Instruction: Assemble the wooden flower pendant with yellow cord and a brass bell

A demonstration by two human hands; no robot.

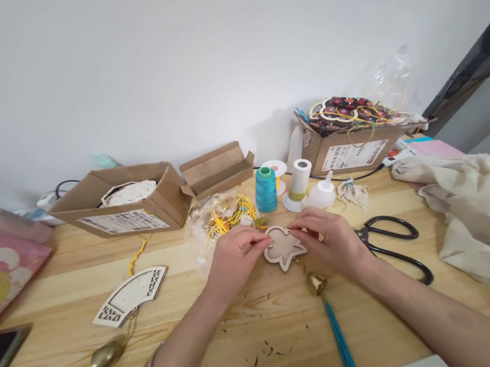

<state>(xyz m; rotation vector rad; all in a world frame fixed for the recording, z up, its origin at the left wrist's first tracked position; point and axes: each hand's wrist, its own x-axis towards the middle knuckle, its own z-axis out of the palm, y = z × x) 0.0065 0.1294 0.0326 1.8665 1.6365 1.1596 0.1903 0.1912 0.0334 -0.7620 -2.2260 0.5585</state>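
Observation:
Between my two hands is a small flower-shaped wooden ornament (284,246) with a raised pale rim and a pointed lower edge. The fingers of my left hand (240,248) pinch its upper left rim. On the other side, my right hand (325,236) grips its upper right edge between thumb and fingers. Just below it lies a brass bell (317,282) with a teal tassel (341,340). A fan-shaped wooden ornament (131,295) rests at the left, with yellow cord above it and another brass bell (107,354) below.
Black-handled scissors (395,247) lie right of my right hand, near cream cloth (486,210). Behind are a teal thread spool (266,190), a white glue bottle (321,192), a plastic bag of yellow cords (226,213) and cardboard boxes (174,199). Dark scraps (268,350) dot the table.

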